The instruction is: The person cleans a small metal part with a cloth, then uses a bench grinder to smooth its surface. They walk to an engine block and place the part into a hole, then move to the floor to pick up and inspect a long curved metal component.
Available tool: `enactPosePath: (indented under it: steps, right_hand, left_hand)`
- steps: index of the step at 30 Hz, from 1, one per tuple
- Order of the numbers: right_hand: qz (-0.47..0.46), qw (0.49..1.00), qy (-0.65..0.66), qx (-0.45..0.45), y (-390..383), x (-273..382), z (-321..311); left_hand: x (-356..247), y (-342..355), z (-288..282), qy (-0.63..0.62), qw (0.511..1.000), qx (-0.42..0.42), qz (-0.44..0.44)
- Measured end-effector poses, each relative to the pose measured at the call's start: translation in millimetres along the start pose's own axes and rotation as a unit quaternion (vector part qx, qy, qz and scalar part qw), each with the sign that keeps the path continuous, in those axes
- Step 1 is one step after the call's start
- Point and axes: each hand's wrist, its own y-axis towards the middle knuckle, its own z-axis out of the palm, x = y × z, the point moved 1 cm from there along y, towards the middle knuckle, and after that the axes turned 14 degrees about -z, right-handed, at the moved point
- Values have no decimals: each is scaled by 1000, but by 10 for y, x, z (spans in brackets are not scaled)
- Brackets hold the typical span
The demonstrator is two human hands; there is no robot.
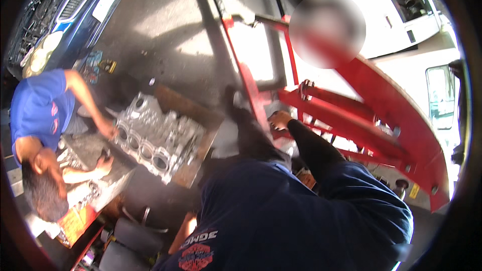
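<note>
Floor (165, 52): sunlit beneath the red hoist (416, 125)
Right hand (280, 120): you reach forward, fingers curled beside it
Grip: cannot be told

Your red hoist (334, 121) stands on the floor (175, 70), legs (242, 65) pointing ahead. Its broad beam (394, 101) slants at your right.

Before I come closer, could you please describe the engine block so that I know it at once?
Find the big red frame on the right. Left of it, on a brown board, lies the silvery engine block. Unlike the small loose metal parts further left, it is large, with four round openings in a row.
</note>
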Motion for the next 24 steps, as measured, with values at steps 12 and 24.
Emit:
enactPosePath:
  steps: [12, 24]
  right_hand:
    - [-125, 975, -34, -179, 3998, -1989, -6998]
    - [-438, 844, -102, -292, 5960, -1008, -10662]
  left_hand:
    - [-3867, 707, -861, -33, 997, -52, 54]
    - [-6221, 1294, -2884, -93, 988, -92, 77]
